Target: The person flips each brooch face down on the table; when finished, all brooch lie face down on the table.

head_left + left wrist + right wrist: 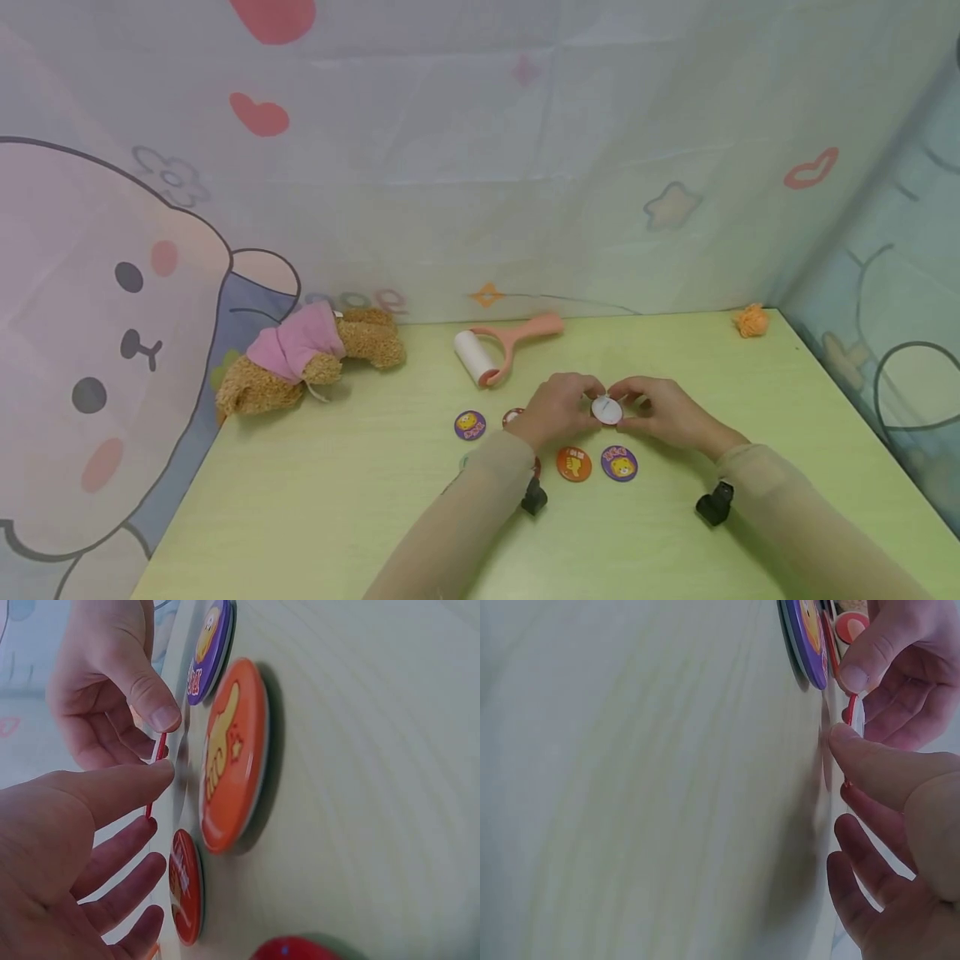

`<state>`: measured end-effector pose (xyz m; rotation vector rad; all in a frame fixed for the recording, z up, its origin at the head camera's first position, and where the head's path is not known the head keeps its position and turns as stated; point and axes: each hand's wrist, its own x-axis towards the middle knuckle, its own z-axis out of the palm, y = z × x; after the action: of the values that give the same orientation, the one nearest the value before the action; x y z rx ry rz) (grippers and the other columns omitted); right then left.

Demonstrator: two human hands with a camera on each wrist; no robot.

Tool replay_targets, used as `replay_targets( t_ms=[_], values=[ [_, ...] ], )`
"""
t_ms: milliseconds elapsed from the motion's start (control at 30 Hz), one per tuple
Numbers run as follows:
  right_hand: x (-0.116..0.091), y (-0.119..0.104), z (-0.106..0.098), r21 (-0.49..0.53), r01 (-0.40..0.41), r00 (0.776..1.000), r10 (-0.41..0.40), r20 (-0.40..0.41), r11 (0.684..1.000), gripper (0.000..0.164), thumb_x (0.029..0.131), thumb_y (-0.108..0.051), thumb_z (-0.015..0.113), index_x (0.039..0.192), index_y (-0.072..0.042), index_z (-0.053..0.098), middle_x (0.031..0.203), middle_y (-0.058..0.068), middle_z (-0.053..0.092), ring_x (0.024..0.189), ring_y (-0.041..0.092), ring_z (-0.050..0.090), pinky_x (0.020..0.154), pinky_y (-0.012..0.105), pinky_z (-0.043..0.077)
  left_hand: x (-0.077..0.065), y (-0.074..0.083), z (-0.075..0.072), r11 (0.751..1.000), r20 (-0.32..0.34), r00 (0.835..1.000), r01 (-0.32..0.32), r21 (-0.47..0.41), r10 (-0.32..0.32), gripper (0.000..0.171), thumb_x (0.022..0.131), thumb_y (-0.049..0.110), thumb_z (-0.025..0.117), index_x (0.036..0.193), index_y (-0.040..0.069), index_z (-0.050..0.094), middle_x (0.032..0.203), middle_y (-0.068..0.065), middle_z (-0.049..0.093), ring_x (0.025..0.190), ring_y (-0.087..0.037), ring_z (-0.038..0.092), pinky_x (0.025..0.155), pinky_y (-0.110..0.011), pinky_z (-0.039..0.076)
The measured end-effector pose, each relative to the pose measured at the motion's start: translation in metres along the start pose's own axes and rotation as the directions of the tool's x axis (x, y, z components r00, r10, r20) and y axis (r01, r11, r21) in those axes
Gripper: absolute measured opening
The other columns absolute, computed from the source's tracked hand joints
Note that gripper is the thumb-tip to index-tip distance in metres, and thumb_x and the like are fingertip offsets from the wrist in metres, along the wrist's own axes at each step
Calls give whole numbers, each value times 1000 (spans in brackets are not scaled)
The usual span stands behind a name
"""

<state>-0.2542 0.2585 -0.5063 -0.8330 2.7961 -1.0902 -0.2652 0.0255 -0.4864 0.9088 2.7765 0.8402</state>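
Observation:
A round pin badge [607,409] with a red rim is held up between both hands, its white back and metal pin facing the head camera. My left hand [557,410] pinches its left side between thumb and fingers. My right hand [671,414] pinches the opposite side; its other fingers are spread in the right wrist view. Just below the hands lie an orange badge [573,464] and a purple bear badge [619,463], both face up. A red badge [513,415] and a green badge [465,460] are partly hidden by the left hand and sleeve.
Another purple badge [470,425] lies left of the left hand. Behind it is a lint roller [476,358] with a pink handle. A brown plush bear [300,358] in pink lies at the back left, and a small orange object [752,321] at the back right corner.

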Motion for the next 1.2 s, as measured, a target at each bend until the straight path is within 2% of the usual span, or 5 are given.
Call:
replay_targets(
  t_ms=[200,667,1200],
  values=[
    [0,-4,0,-25,16,1000,-16,5,1000,37,85,-13,89,118,-10,74,115,1,74,101,22,65,87,41,59,1,-1,4,1000,-5,1000,-5,29,5,35,87,19,86,120,19,74,110,11,74,99,-8,64,88,-24,51],
    [1,-2,-1,-37,10,1000,-10,15,999,38,83,-14,90,118,-12,74,114,-1,74,102,21,66,90,44,58,1,0,3,998,15,1000,-8,66,7,41,86,22,87,125,20,73,113,8,75,109,-12,66,93,-34,53],
    [0,-2,-1,-36,3,999,-1,39,999,40,84,-14,90,120,-13,74,116,-3,74,104,20,65,91,42,58,3,-3,5,996,18,999,-33,82,32,41,87,22,86,125,21,72,112,9,76,109,-12,67,92,-32,53]
  ],
)
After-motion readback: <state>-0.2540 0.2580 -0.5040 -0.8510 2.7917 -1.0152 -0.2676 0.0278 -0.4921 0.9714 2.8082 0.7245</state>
